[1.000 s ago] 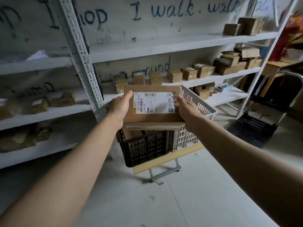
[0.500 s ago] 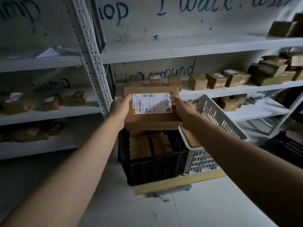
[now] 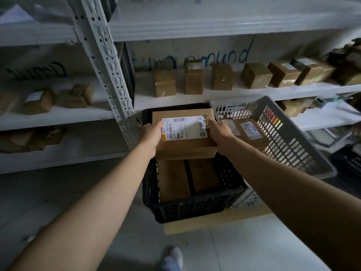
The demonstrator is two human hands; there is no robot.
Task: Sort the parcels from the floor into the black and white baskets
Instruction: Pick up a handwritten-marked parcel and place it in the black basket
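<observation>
I hold a flat brown parcel (image 3: 185,146) with a white shipping label over the far half of the black basket (image 3: 187,209). My left hand (image 3: 151,134) grips its left edge and my right hand (image 3: 219,133) grips its right edge. Two brown parcels (image 3: 188,178) lie in the black basket below it. The white basket (image 3: 289,141) stands right beside the black one and holds labelled parcels (image 3: 247,130). Both baskets sit on a wooden board (image 3: 216,219).
White metal shelving (image 3: 214,90) with rows of small brown boxes stands just behind the baskets; its upright post (image 3: 106,61) is left of the black basket. My shoe (image 3: 172,258) shows on the grey floor at the bottom. A dark crate (image 3: 351,163) is at the right edge.
I have moved closer to the baskets, and both hands have lowered the labelled parcel from above the rim down over the black basket.
</observation>
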